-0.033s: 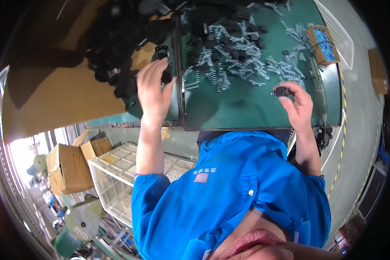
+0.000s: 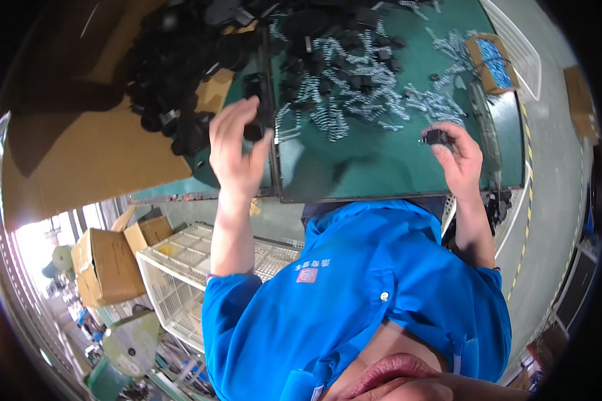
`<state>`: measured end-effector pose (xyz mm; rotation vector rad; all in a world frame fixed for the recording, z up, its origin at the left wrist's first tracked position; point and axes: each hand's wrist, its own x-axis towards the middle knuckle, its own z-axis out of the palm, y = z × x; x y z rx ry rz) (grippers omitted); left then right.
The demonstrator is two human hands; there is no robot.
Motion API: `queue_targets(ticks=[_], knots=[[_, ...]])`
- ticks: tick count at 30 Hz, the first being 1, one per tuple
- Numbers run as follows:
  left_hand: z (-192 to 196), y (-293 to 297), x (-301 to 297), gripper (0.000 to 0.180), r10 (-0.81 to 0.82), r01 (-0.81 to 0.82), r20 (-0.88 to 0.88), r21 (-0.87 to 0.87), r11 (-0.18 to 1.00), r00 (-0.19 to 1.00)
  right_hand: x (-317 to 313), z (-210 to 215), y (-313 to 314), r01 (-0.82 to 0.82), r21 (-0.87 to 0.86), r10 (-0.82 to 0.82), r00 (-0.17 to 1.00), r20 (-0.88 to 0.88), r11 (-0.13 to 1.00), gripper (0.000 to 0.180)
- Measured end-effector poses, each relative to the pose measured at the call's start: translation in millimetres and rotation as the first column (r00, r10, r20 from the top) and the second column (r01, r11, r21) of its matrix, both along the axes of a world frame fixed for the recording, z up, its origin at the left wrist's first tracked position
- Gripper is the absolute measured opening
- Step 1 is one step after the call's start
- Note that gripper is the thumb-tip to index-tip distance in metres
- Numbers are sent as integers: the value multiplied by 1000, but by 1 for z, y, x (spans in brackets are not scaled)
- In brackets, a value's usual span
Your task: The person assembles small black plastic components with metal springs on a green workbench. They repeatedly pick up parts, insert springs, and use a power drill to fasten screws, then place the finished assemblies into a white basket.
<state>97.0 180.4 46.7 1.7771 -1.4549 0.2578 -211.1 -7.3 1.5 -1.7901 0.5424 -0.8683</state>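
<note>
My left hand is over the left part of the table, slightly blurred. Its thumb and curved fingers are around a dark, elongated plastic part, mostly hidden by the fingers. On the right, my right hand pinches a small black plastic block between thumb and fingers. A small shiny tip sticks out of the block's left side. Beyond the hands, many metal coil springs lie spread on the green tabletop, mixed with small black parts.
A heap of black parts lies on a cardboard sheet at the left. An open carton of blue pieces stands at the far right. A raised strip divides the table. White plastic crates and a cardboard box are at lower left.
My left hand has shifted slightly toward me, and the dark part at its fingers shows lower. My right hand still holds the black block, nearly unmoved. The view has shifted a little.
</note>
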Motion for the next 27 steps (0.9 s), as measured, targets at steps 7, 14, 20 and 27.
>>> queue_targets(ticks=[7, 14, 20, 27], knots=[[-38, -24, -96, 16, -755, 729, 146, 198, 655, 639, -41, -17, -11, 150, 347, -227, 954, 194, 926, 31], [-40, -28, -91, 39, -738, 700, 23, 297, 650, 675, -84, -22, 11, 220, 299, -264, 958, 115, 928, 29], [-30, -89, -175, 56, -400, 324, 74, 462, 826, 914, -69, -16, 17, 306, 86, -303, 952, -48, 948, 21], [-24, -103, -165, 39, -206, 576, -819, 176, 799, 536, -72, 1, 12, 302, -147, -311, 950, -41, 942, 24]])
